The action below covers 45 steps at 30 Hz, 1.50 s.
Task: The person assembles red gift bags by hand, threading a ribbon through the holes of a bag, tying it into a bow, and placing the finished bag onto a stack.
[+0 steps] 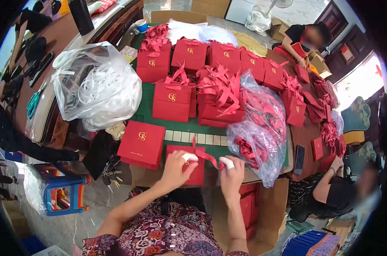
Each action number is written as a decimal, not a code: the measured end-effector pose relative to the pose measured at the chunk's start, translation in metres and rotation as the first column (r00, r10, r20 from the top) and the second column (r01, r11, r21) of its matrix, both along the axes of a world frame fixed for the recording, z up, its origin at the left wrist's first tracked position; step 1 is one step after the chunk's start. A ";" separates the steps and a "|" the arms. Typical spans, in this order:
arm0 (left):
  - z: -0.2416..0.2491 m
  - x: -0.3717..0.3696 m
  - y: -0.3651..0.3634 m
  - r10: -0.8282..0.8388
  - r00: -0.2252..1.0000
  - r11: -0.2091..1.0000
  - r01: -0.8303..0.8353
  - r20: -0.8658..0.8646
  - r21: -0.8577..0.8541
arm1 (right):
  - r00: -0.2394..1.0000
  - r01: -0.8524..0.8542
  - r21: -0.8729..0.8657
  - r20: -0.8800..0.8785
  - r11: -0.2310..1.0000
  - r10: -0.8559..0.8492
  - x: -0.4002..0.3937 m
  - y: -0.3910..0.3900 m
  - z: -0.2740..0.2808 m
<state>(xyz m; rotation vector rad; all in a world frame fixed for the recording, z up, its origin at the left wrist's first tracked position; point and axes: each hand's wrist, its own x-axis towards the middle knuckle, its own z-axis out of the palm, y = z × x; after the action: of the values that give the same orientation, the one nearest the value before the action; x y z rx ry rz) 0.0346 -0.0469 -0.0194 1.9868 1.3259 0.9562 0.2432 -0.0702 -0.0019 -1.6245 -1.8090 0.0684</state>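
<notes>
A small red paper gift bag lies flat at the table edge in front of me. My left hand rests over its left part, thumb apart from the fingers and white finger covers on the fingertips. A red ribbon runs from the top of this bag toward the right. At its right end, my right hand pinches the ribbon, also with a white cover on a finger. Left of my left hand lies a larger-looking stack of red bags with a gold logo.
Standing red bags and a ribbon-topped pile fill the green table. Clear plastic bags lie left, and another with red ribbons right. A phone, stools and two people are around.
</notes>
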 end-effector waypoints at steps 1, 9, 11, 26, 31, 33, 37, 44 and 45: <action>0.002 0.001 -0.009 -0.051 0.982 0.968 0.094 0.184 -0.233 | 0.999 -0.022 0.000 -0.033 1.000 0.022 -0.011 -0.003 0.001; -0.022 0.004 -0.038 0.414 0.461 0.620 0.488 0.785 -0.614 | 0.988 -0.150 -0.136 -0.053 0.979 0.144 -0.065 -0.028 -0.007; -0.021 0.002 -0.039 0.371 0.497 0.652 0.462 0.784 -0.601 | 0.986 -0.137 -0.180 -0.118 0.974 0.117 -0.068 -0.030 -0.009; -0.053 -0.020 -0.013 0.791 -0.172 0.540 0.649 0.588 -0.536 | 0.515 -0.329 -0.514 -0.801 0.792 -0.305 -0.067 -0.055 -0.027; -0.055 0.003 -0.033 0.646 -0.178 0.603 0.715 0.743 -0.354 | -0.076 -0.375 -0.360 -0.906 0.854 -0.416 -0.067 -0.031 -0.046; -0.047 0.012 -0.039 0.704 -0.086 0.583 0.636 0.705 -0.505 | 0.041 -0.283 -0.353 -0.933 0.892 -0.357 -0.065 -0.027 -0.041; -0.041 0.004 -0.065 0.594 0.362 0.654 0.302 0.718 -0.693 | 0.461 -0.123 -0.287 -0.864 0.950 -0.201 -0.049 -0.025 -0.006; -0.026 -0.024 -0.083 0.118 0.992 0.980 -0.123 -0.043 -0.155 | 0.912 -0.133 -0.209 -0.410 0.969 0.037 -0.054 -0.020 0.007; -0.031 -0.019 -0.085 0.109 0.992 0.980 -0.118 -0.068 -0.157 | 0.913 -0.152 -0.219 -0.404 0.964 0.052 -0.059 -0.018 0.007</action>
<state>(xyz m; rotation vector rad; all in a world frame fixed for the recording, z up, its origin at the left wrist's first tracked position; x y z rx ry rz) 0.0151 -0.1316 -0.0507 1.8469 1.5138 0.8183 0.1843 -0.0880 0.0050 -1.5409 -1.6107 0.6491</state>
